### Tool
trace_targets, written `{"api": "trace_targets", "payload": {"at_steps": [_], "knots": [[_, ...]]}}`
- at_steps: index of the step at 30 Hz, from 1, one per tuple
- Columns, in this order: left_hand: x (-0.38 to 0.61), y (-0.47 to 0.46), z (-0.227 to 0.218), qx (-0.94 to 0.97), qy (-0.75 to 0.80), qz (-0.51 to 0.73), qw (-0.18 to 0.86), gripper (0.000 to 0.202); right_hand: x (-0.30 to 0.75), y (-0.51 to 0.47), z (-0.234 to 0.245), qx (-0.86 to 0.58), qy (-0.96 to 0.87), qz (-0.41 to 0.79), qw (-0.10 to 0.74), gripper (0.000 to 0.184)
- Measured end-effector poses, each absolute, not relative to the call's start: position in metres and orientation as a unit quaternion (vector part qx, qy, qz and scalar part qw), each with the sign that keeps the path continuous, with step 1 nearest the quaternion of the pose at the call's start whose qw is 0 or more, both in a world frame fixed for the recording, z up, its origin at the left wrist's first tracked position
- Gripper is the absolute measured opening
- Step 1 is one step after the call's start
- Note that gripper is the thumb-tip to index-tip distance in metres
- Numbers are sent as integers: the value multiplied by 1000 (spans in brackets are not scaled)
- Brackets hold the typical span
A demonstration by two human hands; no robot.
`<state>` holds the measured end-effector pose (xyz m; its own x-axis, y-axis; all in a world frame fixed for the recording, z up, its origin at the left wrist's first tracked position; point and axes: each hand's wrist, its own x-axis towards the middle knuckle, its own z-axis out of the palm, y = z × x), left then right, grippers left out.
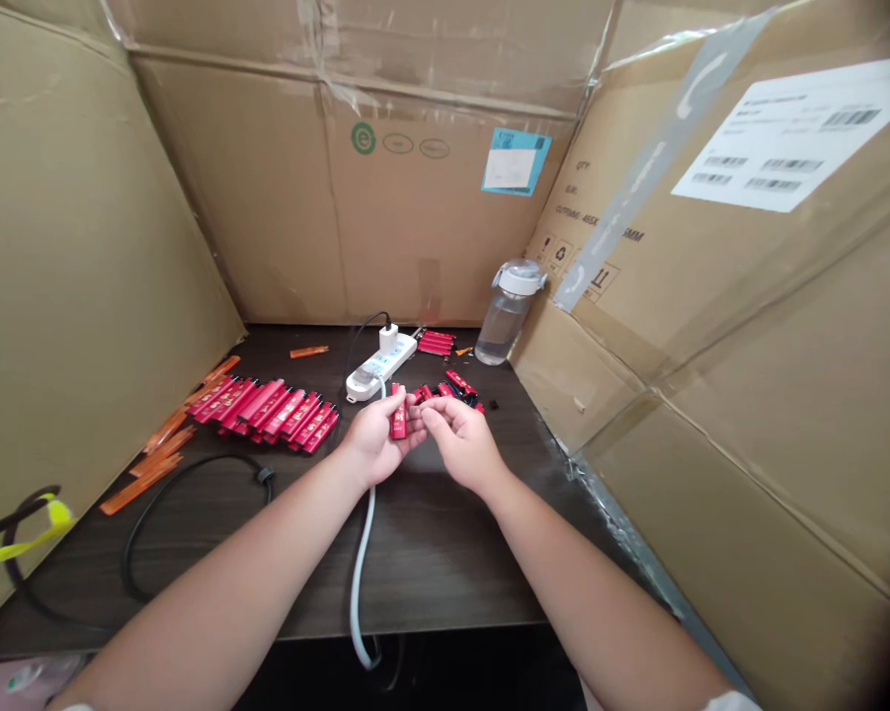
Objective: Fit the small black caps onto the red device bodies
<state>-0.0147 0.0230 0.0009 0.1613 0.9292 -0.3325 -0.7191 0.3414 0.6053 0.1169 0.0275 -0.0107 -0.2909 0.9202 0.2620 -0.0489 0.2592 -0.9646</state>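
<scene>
A person's left hand (374,441) grips a red oblong plastic piece (398,415) upright above a dark wood-grain counter (430,563). The right hand (463,446) curls just beside it, its fingertips (424,415) pinched together; whether they hold anything small cannot be told. Just beyond lie loose red and black pieces (448,387), with a fanned row of red pieces (263,412) to the left, near orange strips (155,464). A white cable (363,583) from a white power strip (381,365) runs under the left wrist (356,466). A snagged cable could tug the strip across the counter, and a slip of the fingers could drop the piece among the loose ones, scattering them.
</scene>
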Motion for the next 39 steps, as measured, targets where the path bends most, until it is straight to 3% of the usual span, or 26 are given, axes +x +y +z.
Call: {"api": "trace_targets", "payload": {"at_steps": [4, 7, 11, 14, 17, 21, 27, 39], "knots": [[-18, 21, 7, 123, 310, 534, 777, 27, 125, 32, -14, -363, -729, 359, 457, 13], [-18, 19, 9, 103, 303, 535, 782, 25, 130, 35, -12, -367, -748, 352, 428, 11], [-15, 21, 5, 87, 310, 525, 788, 25, 128, 32, -9, -371, -723, 428, 395, 16], [-15, 23, 1, 111, 325, 508, 790, 26, 126, 31, -5, -373, -625, 564, 389, 26], [-18, 24, -3, 190, 346, 512, 763, 26, 130, 36, -2, -375, -457, 705, 392, 22], [-19, 22, -7, 345, 376, 539, 670, 25, 139, 46, 1, -338, -296, 803, 391, 16], [-18, 19, -7, 433, 422, 510, 612, 30, 144, 51, -2, -306, -249, 834, 386, 28], [-20, 18, -5, 423, 346, 501, 671, 22, 139, 50, -4, -321, -287, 807, 404, 34]]}}
